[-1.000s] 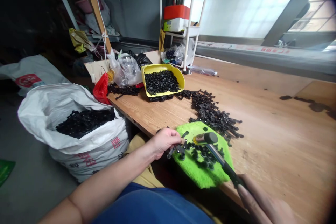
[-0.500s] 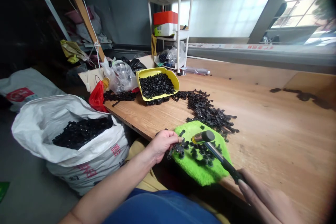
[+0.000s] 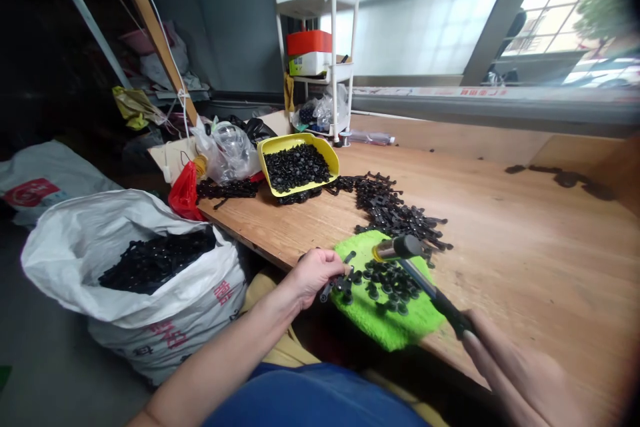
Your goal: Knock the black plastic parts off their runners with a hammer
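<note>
A green cloth lies over the table's front edge with several small black round-headed parts on it. My left hand is closed in a pinch on a black part at the cloth's left edge. Gripped in my right hand is the dark handle of a hammer. Its head hangs above the back right of the cloth, touching nothing that I can see. Behind the cloth is a pile of long black parts.
A yellow scoop tray full of small black pieces stands on the wooden table. To the left, a white sack holds more black parts. A red bag, clear plastic bags and a white shelf rack stand farther back.
My right hand and the hammer have shifted slightly right, and the hammer head is higher over the cloth. My left hand keeps its pinch in nearly the same place. The camera view has moved a little.
</note>
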